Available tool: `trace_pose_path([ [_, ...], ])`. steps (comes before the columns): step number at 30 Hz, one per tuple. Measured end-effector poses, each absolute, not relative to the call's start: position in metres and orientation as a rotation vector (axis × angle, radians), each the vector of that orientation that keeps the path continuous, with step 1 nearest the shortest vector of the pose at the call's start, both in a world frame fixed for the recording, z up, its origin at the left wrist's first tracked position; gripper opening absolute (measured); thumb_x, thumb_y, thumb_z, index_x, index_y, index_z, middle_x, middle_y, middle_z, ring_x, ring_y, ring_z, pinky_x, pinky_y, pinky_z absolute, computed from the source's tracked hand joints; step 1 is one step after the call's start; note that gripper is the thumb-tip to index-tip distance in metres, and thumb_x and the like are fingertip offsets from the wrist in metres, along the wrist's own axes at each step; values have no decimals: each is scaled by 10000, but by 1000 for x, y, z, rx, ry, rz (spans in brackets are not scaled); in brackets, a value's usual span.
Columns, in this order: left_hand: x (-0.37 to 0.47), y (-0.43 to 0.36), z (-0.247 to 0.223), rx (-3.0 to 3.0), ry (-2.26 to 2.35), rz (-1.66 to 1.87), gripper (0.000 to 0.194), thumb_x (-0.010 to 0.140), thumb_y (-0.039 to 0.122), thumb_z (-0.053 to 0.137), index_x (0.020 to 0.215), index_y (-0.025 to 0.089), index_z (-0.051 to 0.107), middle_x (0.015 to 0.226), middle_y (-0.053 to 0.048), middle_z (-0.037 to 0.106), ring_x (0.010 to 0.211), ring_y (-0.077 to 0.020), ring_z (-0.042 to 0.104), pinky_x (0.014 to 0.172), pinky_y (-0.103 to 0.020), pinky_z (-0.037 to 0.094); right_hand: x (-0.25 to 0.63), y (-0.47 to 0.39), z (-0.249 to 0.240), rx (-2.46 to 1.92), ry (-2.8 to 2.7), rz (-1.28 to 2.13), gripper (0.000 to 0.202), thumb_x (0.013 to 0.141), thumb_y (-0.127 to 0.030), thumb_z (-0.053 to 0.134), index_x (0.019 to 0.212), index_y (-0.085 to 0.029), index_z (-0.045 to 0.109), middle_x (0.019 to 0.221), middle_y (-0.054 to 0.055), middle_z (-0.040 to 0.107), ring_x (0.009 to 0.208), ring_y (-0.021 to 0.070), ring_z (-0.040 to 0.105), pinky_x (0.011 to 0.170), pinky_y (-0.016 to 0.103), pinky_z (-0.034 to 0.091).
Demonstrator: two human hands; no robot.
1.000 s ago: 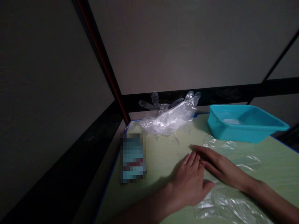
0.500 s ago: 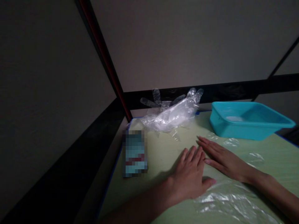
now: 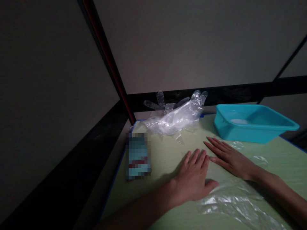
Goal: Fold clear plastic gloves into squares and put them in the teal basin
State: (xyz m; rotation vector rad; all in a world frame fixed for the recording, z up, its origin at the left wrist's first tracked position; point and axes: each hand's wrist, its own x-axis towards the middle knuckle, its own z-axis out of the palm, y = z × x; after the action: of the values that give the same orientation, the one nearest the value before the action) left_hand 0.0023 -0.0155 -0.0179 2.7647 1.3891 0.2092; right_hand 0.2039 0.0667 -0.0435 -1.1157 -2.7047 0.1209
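Observation:
My left hand (image 3: 193, 179) lies flat, palm down, with its thumb stretched to the right beside a sheet of thin clear plastic (image 3: 227, 204). The plastic looks like a disposable glove, spread out on the pale green tabletop (image 3: 165, 166). Just right of it, my right hand (image 3: 229, 158) rests palm down with straight fingers, its forearm crossing over the plastic. That hand's thumb tip comes close to my left fingertips. Part of the plastic is hidden under my right hand and forearm.
A heap of clear plastic gloves (image 3: 175, 119) lies at the table's back edge against the wall. Back right stands a turquoise basin (image 3: 249, 132) with something whitish inside. Near the left edge is a flat rectangular thing (image 3: 138, 156), its surface blurred out.
My right hand has slid slightly away from me over the plastic, and its fingers have spread a little. My left hand has hardly moved.

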Motion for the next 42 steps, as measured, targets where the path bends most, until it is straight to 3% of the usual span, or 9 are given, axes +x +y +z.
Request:
trace_pose_path([
  [13, 3, -15, -21, 2739, 1441, 208, 721, 842, 554, 158, 1320, 15, 166, 1412, -163, 116, 1297, -270, 47, 1036, -391, 126, 204, 66, -47, -1175, -2666, 49, 633, 835, -514, 342, 1355, -186, 189, 1404, 88, 187, 1272, 240, 154, 1023, 444, 215],
  [25, 1, -14, -17, 2748, 1344, 254, 638, 854, 514, 231, 1328, 91, 166, 1417, -121, 143, 1296, -262, 65, 1031, -406, 130, 204, 66, -37, -1132, -2650, 27, 601, 834, -489, 363, 1335, -173, 262, 1378, 105, 276, 1253, 247, 245, 1000, 433, 278],
  [31, -2, -11, -19, 2743, 1259, 285, 621, 846, 510, 278, 1313, 107, 213, 1414, -119, 158, 1294, -260, 86, 1034, -397, 110, 205, 67, -25, -1304, -2558, 63, 468, 864, -422, 320, 1254, -172, 390, 1250, 101, 470, 1046, 241, 519, 847, 386, 456],
  [36, -5, -10, -18, 2763, 1202, 278, 614, 843, 516, 280, 1312, 123, 221, 1412, -114, 166, 1291, -263, 101, 1025, -404, 127, 210, 68, -26, -1334, -2537, -22, 368, 863, -352, 319, 1089, -159, 537, 1129, 104, 562, 949, 250, 568, 759, 378, 487],
  [42, -6, -8, -17, 2799, 1121, 270, 607, 845, 510, 294, 1312, 129, 223, 1407, -109, 187, 1285, -265, 126, 1022, -403, 128, 216, 74, -31, -1512, -2378, -160, 309, 834, -291, 364, 1027, -154, 562, 979, 104, 626, 788, 244, 613, 603, 326, 484],
])
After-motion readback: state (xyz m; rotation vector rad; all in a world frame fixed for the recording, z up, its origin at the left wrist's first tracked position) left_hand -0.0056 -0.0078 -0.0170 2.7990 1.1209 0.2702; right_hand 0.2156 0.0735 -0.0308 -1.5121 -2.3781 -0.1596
